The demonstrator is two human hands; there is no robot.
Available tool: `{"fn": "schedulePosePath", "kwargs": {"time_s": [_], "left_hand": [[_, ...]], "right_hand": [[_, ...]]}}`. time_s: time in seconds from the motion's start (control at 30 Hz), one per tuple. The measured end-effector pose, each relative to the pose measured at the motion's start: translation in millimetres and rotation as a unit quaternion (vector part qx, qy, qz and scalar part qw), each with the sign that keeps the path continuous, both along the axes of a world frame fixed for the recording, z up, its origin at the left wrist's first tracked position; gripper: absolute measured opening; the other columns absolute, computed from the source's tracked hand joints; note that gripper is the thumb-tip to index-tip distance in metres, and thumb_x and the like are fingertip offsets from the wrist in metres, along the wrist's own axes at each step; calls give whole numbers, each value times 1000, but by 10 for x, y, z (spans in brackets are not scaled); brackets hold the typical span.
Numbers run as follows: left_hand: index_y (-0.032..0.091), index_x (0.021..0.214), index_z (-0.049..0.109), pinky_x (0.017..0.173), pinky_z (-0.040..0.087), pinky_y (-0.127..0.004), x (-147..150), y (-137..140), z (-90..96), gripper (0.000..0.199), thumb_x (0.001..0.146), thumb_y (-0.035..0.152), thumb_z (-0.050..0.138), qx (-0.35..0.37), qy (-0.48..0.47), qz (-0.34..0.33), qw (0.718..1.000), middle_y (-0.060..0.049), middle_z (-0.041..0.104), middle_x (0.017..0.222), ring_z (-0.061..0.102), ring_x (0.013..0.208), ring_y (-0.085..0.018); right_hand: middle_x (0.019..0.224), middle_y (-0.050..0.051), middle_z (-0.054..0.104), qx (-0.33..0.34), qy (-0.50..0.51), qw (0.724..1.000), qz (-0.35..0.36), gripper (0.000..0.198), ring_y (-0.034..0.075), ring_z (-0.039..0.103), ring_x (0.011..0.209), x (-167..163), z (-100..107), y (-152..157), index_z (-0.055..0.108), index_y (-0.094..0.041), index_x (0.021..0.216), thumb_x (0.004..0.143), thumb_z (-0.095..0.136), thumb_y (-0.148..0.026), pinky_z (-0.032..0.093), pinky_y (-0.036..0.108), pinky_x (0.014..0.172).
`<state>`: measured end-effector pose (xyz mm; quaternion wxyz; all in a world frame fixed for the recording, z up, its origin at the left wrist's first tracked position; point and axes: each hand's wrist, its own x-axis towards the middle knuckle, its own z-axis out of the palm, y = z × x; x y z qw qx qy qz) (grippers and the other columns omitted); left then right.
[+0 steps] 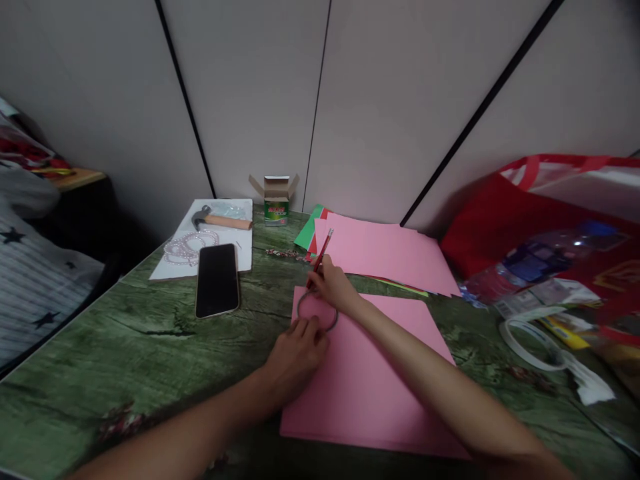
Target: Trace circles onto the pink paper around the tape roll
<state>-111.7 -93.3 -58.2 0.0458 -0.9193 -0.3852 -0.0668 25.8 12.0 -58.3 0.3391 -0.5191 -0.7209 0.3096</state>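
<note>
A sheet of pink paper (375,393) lies flat on the table, and a thin grey ring (299,307) rests near its upper left corner. With bent fingers, my left hand (297,350) presses the lower edge of the ring against the paper. My right hand (333,287) grips a red pencil (325,248) with an eraser end pointing up. The lower end of the pencil is at the top edge of the ring. Whether there is a drawn line along the ring is too small to tell.
Behind lie more pink sheets (380,247). To the left are a phone (217,280), a hammer (225,221) and bead strands (183,250) on a white board. A small box (277,210) stands by the wall. On the right are a tape roll (510,340), bottle (530,263) and red bag (480,220).
</note>
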Motion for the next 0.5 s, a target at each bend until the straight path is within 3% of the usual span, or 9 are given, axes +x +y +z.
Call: {"fn": "schedulePosePath", "kwargs": {"time_s": [0.13,0.33,0.5], "left_hand": [[15,95,63,63,51,-29,17,20,87,23,83,3,46,-41,10,35,998,-11,57,111,57,90,-22],[17,98,64,64,51,-30,105,104,279,27,84,6,44,-98,39,75,992,-11,54,119,58,98,-24],[15,98,65,74,50,-35,246,262,521,25,83,7,46,-163,81,127,975,-15,54,121,61,99,-26]], "right_hand": [[72,4,66,3,34,997,-69,16,19,66,58,87,-77,-37,35,-23,94,85,47,-17,49,28,50],[70,4,65,-39,84,986,-137,14,17,60,44,176,-89,-161,34,-23,93,85,46,-22,45,24,37],[68,3,65,-7,33,982,-184,12,15,58,42,256,-96,-230,36,-21,91,85,46,-20,45,23,43]]}}
